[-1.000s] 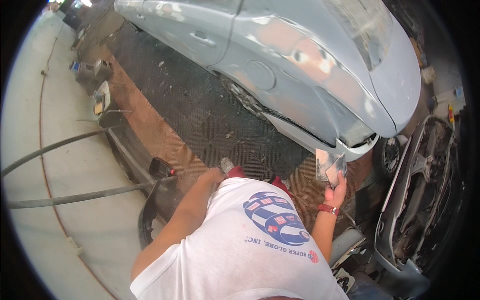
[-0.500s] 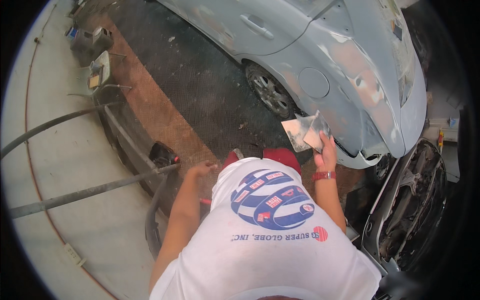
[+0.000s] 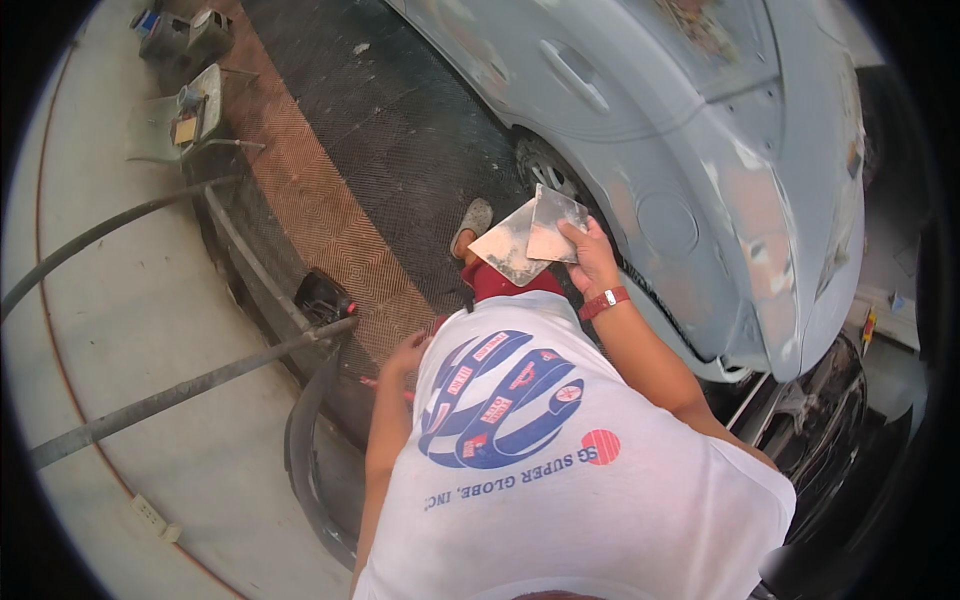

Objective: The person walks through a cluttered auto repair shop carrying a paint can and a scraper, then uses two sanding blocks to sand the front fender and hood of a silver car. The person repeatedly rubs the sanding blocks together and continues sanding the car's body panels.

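My right hand (image 3: 593, 258) is closed on two flat, squarish putty spreaders, its thumb pressed on the upper one. The upper spreader (image 3: 556, 228) partly covers the lower spreader (image 3: 508, 248); both carry pinkish filler smears and dark smudges. They are in front of my waist, short of the grey car (image 3: 690, 130). On the left, my left hand (image 3: 408, 354) hangs beside my hip at the edge of my white shirt. Its fingers are loosely bent and partly hard to see, with nothing visible in them.
The car's rear wheel (image 3: 548, 165) and patchy, filler-marked side are ahead to the right. A metal pipe frame (image 3: 200, 384) crosses at left, near a dark power tool (image 3: 325, 297). Farther off stands a chair (image 3: 205, 115) with items on it. A removed car part (image 3: 800, 440) leans at right.
My right hand has brought the spreaders leftward, away from the car and closer in front of me. The left hand has drawn in to my hip. My view has turned, and a shoe now shows.
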A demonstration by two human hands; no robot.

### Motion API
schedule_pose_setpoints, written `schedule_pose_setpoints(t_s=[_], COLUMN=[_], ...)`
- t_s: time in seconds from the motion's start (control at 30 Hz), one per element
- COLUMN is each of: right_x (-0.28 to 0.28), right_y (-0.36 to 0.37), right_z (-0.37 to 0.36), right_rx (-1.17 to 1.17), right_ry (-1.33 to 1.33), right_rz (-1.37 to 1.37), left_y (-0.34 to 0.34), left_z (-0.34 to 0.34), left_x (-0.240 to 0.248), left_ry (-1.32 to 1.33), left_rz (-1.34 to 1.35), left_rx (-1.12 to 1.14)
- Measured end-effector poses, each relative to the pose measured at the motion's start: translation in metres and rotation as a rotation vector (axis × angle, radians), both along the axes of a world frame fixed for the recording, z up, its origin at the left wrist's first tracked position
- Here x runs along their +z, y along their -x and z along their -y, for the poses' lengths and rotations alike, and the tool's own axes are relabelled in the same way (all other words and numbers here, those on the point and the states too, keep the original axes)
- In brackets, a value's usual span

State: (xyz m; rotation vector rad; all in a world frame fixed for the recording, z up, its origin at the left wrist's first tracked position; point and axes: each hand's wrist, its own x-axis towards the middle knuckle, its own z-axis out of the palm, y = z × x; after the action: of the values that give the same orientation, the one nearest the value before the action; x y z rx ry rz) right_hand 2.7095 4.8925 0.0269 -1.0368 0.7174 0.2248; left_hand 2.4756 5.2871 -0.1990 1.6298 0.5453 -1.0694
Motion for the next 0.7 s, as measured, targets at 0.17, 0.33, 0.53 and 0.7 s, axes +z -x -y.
schedule_pose_setpoints(t_s=[0.17, 0.33, 0.53, 0.7], right_x=[-0.016, 0.036, -0.012, -0.028], right_y=[-0.099, -0.181, -0.155, -0.030], right_z=[-0.029, -0.044, 0.016, 0.077], right_rx=[0.161, 0.566, 0.805, 0.511], right_ry=[0.308, 0.960, 1.307, 1.301], right_rz=[0.099, 0.454, 0.299, -0.168], left_y=[-0.036, -0.147, -0.348, -0.485], left_z=[-0.034, -0.045, -0.017, 0.060], left_x=[0.015, 0.039, 0.055, 0.036], left_ry=[-0.360, -0.501, -0.334, -0.012], left_rz=[0.031, 0.164, 0.426, 0.370], left_rx=[0.070, 0.151, -0.046, -0.234])
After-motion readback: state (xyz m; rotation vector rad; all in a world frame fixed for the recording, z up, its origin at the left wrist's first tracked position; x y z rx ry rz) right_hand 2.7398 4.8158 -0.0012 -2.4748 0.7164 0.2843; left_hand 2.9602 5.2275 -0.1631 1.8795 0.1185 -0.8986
